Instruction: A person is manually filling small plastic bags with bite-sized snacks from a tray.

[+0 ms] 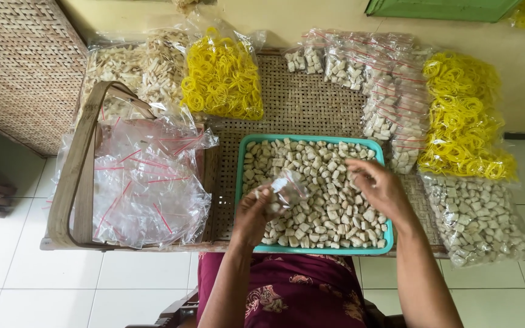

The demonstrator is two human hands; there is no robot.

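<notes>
Small bag [288, 187], over the tray: clear glossy plastic film.
Tray [315, 249]: smooth turquoise plastic.
Pieces [329, 182] in the tray: matt, chalky beige.
Tabletop [302, 100], behind the tray: woven cane, rough.
Empty bags [147, 188], left of the tray: crinkled shiny plastic.

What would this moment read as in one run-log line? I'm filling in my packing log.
left hand: holds small clear bag | right hand: over pale pieces | teal tray: full | woven table
</notes>
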